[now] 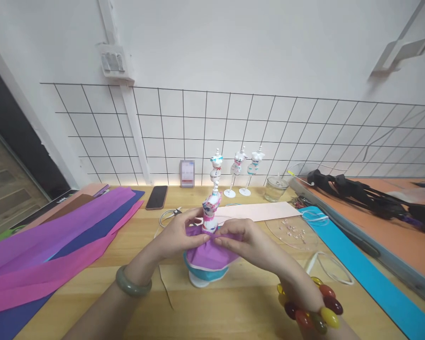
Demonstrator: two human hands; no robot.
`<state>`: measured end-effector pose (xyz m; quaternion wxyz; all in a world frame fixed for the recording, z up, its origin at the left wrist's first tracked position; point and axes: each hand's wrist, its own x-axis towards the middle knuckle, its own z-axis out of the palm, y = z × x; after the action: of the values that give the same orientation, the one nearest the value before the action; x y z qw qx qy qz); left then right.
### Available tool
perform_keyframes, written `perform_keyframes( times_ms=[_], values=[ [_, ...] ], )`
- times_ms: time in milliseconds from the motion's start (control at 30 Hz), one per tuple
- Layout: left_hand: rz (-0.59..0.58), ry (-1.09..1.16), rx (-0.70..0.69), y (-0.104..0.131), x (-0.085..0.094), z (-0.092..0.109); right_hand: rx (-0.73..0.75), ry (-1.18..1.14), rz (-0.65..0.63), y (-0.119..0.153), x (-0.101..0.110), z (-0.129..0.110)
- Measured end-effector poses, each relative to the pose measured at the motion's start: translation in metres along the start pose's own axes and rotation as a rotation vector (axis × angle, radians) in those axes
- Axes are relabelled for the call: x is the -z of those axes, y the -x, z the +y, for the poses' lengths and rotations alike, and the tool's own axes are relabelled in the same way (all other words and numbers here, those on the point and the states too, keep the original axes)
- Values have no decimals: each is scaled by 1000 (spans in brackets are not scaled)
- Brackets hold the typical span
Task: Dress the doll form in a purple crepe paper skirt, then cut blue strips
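A small white dress form (209, 218) with painted-looking pink and blue patches stands upright on the wooden table. Around its waist hangs a purple skirt (212, 255), with a teal layer (207, 274) showing below its hem. My left hand (182, 231) pinches the gathered purple fabric at the left of the waist. From the right, my right hand (241, 236) grips the same fabric near the waist with thumb and fingers. The form's round white base (198, 282) shows under the skirt.
Three more dress forms, one of them here (255, 163), stand behind. Fabric strips (102, 226) lie left; a blue strip (361, 264) and pale pink strip (262, 211) lie right. Scissors (177, 211), a phone (157, 197), a glass jar (275, 189) and small beads (292, 230) are nearby.
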<state>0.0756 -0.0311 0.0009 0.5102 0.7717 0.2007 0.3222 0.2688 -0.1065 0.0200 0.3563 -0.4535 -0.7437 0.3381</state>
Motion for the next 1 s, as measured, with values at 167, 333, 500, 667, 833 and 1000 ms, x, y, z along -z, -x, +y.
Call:
perform_keyframes(
  times_ms=[167, 333, 500, 667, 833, 1000],
  values=[
    [-6, 20, 11, 0, 0, -1, 27, -16, -1, -1, 1, 0],
    [-12, 14, 22, 1, -1, 0, -59, 38, 77, -3, -1, 2],
    [-2, 3, 39, 1, -2, 0, -74, 96, 103, -4, -5, 1],
    [-2, -3, 31, 0, -2, 0, -76, 120, 126, -4, -6, 1],
    [-2, 15, 15, 0, -3, 0, -91, 102, 146, -4, -6, 4],
    [-5, 21, 6, 0, -2, -1, -78, 100, 146, -5, -5, 3]
  ],
)
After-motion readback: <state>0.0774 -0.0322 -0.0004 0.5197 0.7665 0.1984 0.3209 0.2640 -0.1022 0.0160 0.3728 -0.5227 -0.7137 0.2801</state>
